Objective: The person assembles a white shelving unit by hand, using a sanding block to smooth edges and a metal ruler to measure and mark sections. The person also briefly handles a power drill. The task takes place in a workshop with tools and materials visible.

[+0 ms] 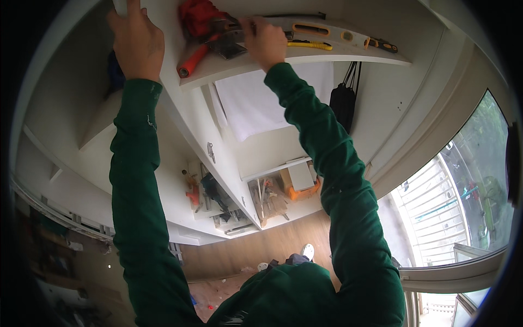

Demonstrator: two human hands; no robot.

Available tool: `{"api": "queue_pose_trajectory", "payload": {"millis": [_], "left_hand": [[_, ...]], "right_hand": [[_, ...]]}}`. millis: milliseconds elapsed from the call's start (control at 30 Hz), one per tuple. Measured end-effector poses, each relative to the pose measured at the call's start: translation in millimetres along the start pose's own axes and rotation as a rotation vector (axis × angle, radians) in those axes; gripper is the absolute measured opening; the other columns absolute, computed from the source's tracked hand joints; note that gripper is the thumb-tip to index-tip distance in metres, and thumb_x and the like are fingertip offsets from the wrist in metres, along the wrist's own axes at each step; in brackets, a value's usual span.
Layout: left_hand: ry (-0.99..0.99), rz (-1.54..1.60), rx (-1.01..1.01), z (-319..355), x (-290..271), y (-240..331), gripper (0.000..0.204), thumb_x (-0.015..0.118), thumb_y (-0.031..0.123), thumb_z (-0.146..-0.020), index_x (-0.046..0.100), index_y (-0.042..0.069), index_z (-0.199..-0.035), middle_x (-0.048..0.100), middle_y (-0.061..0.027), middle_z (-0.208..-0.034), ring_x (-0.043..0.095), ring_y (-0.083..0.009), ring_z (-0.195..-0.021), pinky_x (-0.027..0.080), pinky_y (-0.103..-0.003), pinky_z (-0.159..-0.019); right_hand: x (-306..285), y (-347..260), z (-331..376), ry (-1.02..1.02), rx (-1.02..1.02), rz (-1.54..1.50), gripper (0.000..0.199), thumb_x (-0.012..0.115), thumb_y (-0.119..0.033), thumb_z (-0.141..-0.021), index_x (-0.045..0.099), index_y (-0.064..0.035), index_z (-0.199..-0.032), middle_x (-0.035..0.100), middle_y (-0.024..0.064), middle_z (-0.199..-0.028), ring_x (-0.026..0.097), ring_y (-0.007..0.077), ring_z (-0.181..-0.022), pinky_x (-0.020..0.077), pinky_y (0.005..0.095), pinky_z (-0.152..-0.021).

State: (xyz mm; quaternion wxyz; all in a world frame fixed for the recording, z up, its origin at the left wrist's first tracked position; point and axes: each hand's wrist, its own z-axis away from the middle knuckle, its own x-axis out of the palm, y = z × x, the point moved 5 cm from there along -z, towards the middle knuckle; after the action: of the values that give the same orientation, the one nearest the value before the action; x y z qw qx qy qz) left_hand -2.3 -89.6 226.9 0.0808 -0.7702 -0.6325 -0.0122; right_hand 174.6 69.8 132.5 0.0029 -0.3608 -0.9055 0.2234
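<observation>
My left hand (pixel 139 44) is raised at the upper left, its fingers closed around a narrow white piece, cut off by the picture's edge. My right hand (pixel 265 43) reaches onto a white shelf (pixel 305 55), fingers curled among tools; blur hides what they grip. Beside those fingers lies a dark, flat-ended tool (pixel 229 48). A red cloth bag (pixel 199 19) sits left of it, above an orange-red tube (pixel 192 61). To the right are a long spirit level (pixel 333 32), a yellow utility knife (pixel 309 44) and a black-and-yellow tool (pixel 383 44).
A white upright panel (pixel 188 117) divides the cabinet. White cloth (pixel 253 103) and a black drawstring bag (pixel 343 103) hang below the shelf. Lower compartments hold several tools and an orange-and-grey case (pixel 301 180). A window (pixel 468 191) stands at right, above wooden flooring (pixel 234 259).
</observation>
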Motion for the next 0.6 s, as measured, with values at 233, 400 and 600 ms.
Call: {"api": "queue_pose_trajectory", "payload": {"millis": [233,400,600], "left_hand": [[-0.002,-0.003,-0.057,-1,8,-10,0.066,0.04,-0.002,-0.098,0.028,0.027,-0.157,0.045,-0.0268,-0.138,0.055,-0.0456,-0.116,0.049,-0.047,-0.099],[0.063,-0.271,0.339,-3,3,2,0.061,0.045,0.005,-0.099,0.031,0.026,-0.154,0.048,-0.0263,-0.13,0.061,-0.0433,-0.105,0.052,-0.048,-0.089],[-0.101,-0.114,-0.063,3,11,-14,0.054,0.049,0.013,-0.101,0.03,0.025,-0.15,0.049,-0.0328,-0.121,0.065,-0.0476,-0.09,0.056,-0.051,-0.08]], "right_hand": [[-166,173,-70,0.355,-0.051,0.314,0.023,0.054,-0.02,-0.094,0.06,-0.0122,-0.115,0.07,0.0105,-0.104,0.067,0.0343,-0.092,0.0536,0.0457,-0.074],[-213,303,-89,-0.054,0.092,0.754,0.033,0.055,-0.022,-0.091,0.061,-0.0208,-0.123,0.064,0.011,-0.125,0.057,0.0376,-0.119,0.0494,0.0493,-0.096],[-205,371,-91,-0.383,0.207,0.828,0.04,0.051,-0.033,-0.094,0.059,-0.0285,-0.132,0.058,0.0071,-0.137,0.051,0.0369,-0.129,0.0392,0.0597,-0.106]]}}
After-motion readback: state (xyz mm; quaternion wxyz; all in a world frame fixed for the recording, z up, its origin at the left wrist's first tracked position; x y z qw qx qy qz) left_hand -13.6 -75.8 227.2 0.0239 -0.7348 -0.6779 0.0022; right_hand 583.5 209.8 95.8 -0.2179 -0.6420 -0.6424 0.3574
